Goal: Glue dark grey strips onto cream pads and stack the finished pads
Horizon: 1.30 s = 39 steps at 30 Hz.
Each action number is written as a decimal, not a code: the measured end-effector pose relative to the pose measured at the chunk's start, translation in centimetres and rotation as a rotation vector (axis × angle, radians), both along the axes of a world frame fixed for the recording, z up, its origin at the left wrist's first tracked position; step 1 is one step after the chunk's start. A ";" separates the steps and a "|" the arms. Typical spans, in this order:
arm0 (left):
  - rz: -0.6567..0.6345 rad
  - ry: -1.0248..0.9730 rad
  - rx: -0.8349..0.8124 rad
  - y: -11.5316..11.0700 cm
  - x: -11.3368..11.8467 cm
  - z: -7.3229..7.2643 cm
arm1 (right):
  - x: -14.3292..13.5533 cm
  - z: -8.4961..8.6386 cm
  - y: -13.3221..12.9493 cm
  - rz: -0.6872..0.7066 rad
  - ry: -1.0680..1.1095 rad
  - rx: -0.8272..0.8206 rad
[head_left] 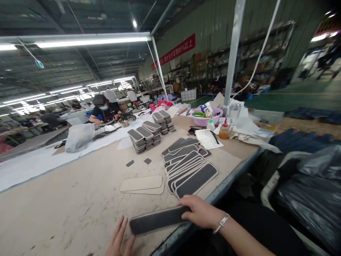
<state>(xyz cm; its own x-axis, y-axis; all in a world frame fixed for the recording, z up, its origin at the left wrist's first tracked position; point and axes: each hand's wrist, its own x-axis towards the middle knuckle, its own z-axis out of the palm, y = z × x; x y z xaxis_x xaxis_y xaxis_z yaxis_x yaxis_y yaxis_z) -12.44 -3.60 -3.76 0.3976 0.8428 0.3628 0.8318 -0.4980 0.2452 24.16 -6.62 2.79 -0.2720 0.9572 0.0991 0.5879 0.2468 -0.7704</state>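
Observation:
A long dark grey panel with a pale border (157, 221) lies near the table's front edge. My right hand (201, 211), a bracelet on its wrist, grips the panel's right end between thumb and fingers. Beside the left end is my left hand (119, 240), open with its fingers spread; whether a fingertip touches the panel I cannot tell. Just beyond, similar dark panels (197, 179) lie fanned out and overlapping. Two plain beige panels (142, 184) rest to their left, one partly over the other. Two small dark scraps (147, 161) lie farther off.
Several neat stacks of dark panels (137, 137) stand farther back. To the right are a paper sheet (207, 138), an amber glue bottle (223, 131) and a purple basin (205, 119). A metal post (233, 53) rises behind them. Across the table a person (106, 110) works.

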 end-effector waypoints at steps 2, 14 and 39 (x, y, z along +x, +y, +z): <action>-0.010 -0.017 -0.005 0.3 2.5 1.6 | 4.0 0.9 0.8 -0.062 0.034 0.032; -0.190 0.202 -0.449 7.6 25.6 6.6 | 15.7 -5.1 4.8 -0.447 -0.222 0.099; -0.121 0.194 -0.643 10.6 31.7 7.9 | 15.5 -6.0 4.9 -0.531 -0.043 -0.081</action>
<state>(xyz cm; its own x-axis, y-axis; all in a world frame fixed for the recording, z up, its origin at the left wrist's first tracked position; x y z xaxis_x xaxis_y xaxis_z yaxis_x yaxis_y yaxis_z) 19.30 6.99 4.11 0.5101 0.8123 -0.2828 0.8381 -0.3955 0.3756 39.62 -1.73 -3.20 0.2498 0.9681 0.0187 0.6473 -0.1526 -0.7468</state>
